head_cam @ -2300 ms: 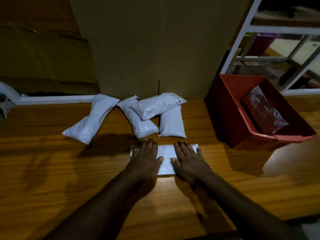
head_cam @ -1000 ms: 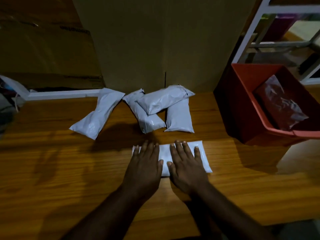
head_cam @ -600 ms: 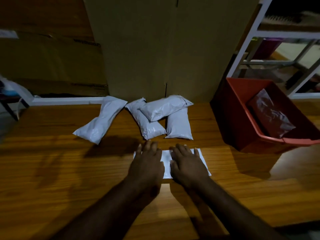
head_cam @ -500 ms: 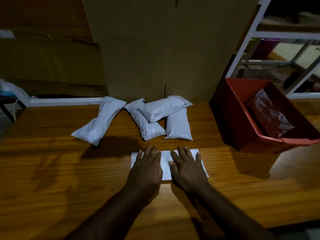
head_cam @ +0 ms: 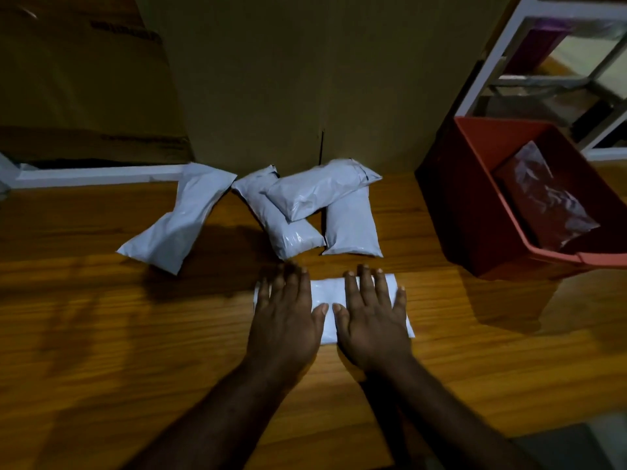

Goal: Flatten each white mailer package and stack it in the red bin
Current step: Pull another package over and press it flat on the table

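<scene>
**Item in hand: one white mailer, pressed flat under both palms; red bin to the right**

- Far-left mailer [head_cam: 176, 220]: puffed, lying on a diagonal, alone on the wooden table [head_cam: 84, 334], well apart from both hands.
- Cluster of three mailers [head_cam: 308, 208]: one laid across the tops of two others, all still plump, just beyond the fingertips and not touched.
- Left hand [head_cam: 283, 320]: palm down, fingers [head_cam: 288, 283] extended and slightly fanned, holding nothing; it covers the left end of the mailer being flattened.
- Mailer under the hands [head_cam: 327, 293]: white, lying flat on the table with its long axis running left to right, across the line of the forearms. It sits directly beneath the fingers and palms of both hands; only a strip between the thumbs and the right edge show.
- Right hand [head_cam: 371, 320]: palm down, fingers slightly spread, pinching nothing, resting on the right half of the same mailer. Thumbs of the two hands are near each other, not touching.
- Red bin [head_cam: 475, 205]: stands on the table to the right of the hands, well apart. A wrinkled package [head_cam: 546, 201] already lies inside.

Judgement: flattening looks close to complete. The bin lies off the mailer's right end, so the right hand is the nearer one to carry it over; four mailers remain.
</scene>
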`<action>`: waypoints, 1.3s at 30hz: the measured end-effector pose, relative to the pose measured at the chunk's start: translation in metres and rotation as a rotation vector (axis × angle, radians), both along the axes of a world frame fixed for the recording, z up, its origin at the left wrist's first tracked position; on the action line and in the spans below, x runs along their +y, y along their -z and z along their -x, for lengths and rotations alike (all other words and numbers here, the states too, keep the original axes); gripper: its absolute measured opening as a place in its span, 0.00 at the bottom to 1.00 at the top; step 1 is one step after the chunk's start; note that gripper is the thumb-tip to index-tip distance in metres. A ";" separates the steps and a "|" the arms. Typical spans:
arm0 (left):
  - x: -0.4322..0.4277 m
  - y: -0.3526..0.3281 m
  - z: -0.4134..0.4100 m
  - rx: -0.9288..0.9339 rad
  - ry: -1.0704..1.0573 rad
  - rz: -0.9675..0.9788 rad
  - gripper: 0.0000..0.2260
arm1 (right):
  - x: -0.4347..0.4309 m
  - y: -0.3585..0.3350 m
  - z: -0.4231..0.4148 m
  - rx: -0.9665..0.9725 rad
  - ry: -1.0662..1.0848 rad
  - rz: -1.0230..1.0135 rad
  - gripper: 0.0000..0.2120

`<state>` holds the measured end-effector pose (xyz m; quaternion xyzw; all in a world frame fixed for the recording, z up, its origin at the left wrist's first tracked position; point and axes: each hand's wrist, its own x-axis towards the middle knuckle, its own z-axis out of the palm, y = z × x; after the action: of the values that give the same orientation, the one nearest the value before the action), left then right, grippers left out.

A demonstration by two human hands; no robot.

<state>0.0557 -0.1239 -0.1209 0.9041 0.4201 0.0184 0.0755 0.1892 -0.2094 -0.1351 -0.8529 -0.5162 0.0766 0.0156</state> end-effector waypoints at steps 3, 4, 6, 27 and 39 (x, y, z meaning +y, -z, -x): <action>0.005 -0.001 -0.001 0.042 0.010 0.060 0.31 | 0.004 -0.009 0.000 0.029 0.001 0.035 0.33; 0.009 -0.002 -0.002 0.055 0.022 0.091 0.31 | 0.005 -0.012 -0.001 0.044 -0.003 0.052 0.32; 0.018 -0.007 -0.003 0.062 0.052 0.158 0.32 | 0.009 -0.020 -0.002 0.079 -0.008 0.111 0.32; 0.010 -0.025 0.033 0.256 0.256 0.250 0.42 | -0.007 -0.016 0.021 0.095 -0.429 0.052 0.42; 0.017 -0.049 0.021 0.380 0.218 0.435 0.45 | -0.004 -0.038 0.020 0.151 -0.410 0.179 0.45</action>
<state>0.0352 -0.1070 -0.0721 0.8937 0.3215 -0.2495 0.1890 0.1688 -0.2131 -0.0975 -0.7199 -0.6673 0.1871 -0.0373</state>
